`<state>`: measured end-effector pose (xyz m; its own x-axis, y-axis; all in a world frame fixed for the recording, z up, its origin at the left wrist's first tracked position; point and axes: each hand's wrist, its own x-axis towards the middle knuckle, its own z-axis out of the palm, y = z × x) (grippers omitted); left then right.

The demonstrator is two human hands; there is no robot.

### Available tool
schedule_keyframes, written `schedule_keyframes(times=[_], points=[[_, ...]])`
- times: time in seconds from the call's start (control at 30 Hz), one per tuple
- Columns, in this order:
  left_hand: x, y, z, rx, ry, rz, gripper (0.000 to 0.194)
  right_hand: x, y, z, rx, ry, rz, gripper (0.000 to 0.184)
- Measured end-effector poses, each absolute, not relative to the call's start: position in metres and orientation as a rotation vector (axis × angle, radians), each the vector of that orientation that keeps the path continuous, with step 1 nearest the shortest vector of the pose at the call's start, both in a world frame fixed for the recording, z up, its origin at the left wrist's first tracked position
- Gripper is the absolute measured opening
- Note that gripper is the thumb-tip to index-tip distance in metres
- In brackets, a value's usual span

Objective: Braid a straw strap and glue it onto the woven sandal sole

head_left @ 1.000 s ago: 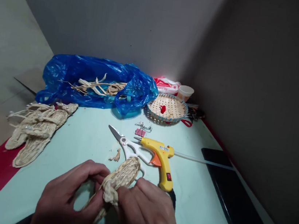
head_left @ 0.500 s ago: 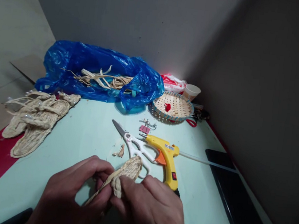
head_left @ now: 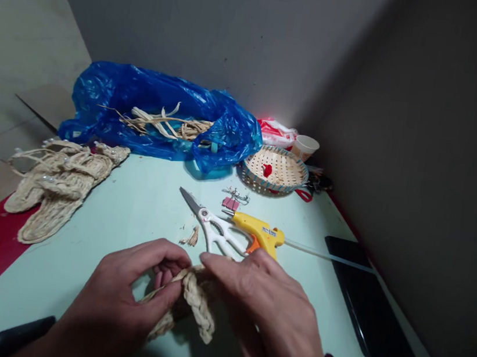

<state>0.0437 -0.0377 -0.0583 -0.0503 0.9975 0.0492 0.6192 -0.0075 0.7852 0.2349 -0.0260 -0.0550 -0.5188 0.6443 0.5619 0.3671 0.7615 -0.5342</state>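
Between my hands is a small woven straw slipper point(head_left: 164, 327), with a thick braided strap point(head_left: 200, 308) hanging off its near side. My left hand point(head_left: 124, 295) pinches the straw between thumb and fingers. My right hand point(head_left: 268, 314) grips the other end from above; its fingertips are partly hidden behind the thumb and the straw. Just beyond my right hand lie white-handled scissors point(head_left: 218, 231) and a yellow glue gun point(head_left: 258, 228) with a clear glue stick in its back. Straw scraps point(head_left: 191, 236) lie left of the scissor handles.
Finished-looking woven straw slippers point(head_left: 59, 202) are piled at the left. Against the back wall sits a blue plastic bag point(head_left: 122, 93) with straw strands point(head_left: 171, 123). A shallow basket point(head_left: 245, 176), a paper cup point(head_left: 305, 147), a pink binder clip point(head_left: 230, 203) and a black flat device point(head_left: 370, 313) are farther right.
The straw slipper has been turned and lowered, so its braided strap now hangs toward me. My right hand has risen and spread over it, covering the glue gun's handle.
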Motion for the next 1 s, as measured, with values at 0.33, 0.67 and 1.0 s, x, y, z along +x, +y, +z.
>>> schedule_keyframes(times=[0.33, 0.67, 1.0], points=[[0.044, -0.03, -0.057, 1.124, 1.423, 0.791, 0.015, 0.235, -0.018, -0.06, -0.719, -2.346, 0.559, 0.019], [0.033, -0.022, -0.054, 1.017, 1.242, 0.612, 0.014, 0.238, -0.021, -0.057, -0.727, -2.29, 0.582, 0.017], [0.028, -0.022, -0.057, 1.12, 1.224, 0.61, 0.017, 0.237, -0.024, -0.058, -0.803, -2.28, 0.611, 0.014]])
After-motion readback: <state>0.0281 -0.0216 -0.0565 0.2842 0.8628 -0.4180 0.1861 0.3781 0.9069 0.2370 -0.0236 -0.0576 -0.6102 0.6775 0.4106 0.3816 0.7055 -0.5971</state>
